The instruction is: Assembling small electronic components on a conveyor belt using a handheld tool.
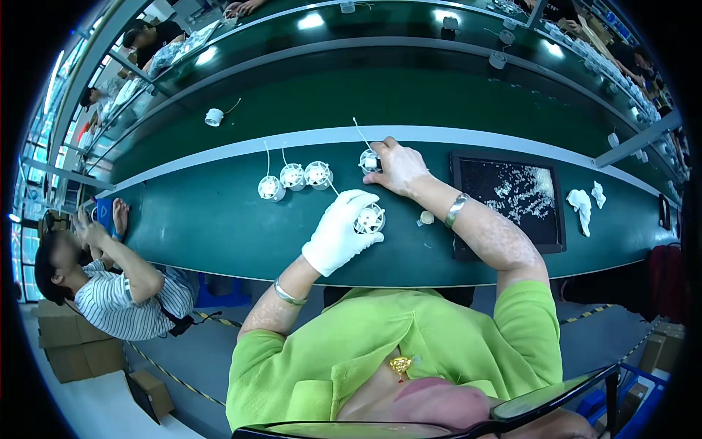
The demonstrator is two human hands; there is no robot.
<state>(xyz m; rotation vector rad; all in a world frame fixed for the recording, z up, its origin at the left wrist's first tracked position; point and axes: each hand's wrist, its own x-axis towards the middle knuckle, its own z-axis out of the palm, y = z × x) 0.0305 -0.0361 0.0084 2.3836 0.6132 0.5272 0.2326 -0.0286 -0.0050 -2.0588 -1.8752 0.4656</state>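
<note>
My left hand (335,240), in a white glove, curls its fingers around a round white plastic fan-like housing (371,219) with spokes, near the table's front edge. A thin white wire runs up from that housing's side. Farther off, my bare right hand (401,170) grips a similar white housing (367,162) by its right side, thumb and fingers on it; a wire sticks up behind it. Three more such housings (319,175) stand in a row to the left, with wires pointing away. A small cream-coloured round piece (426,217) lies between my hands and the tray.
On the right sits a black tray (466,247) with many tiny white pieces. Crumpled white cloth-like items (580,209) lie beyond it. Past a pale rail, a green conveyor (307,99) carries a white wired part (213,117). A person in stripes (121,304) sits at the left.
</note>
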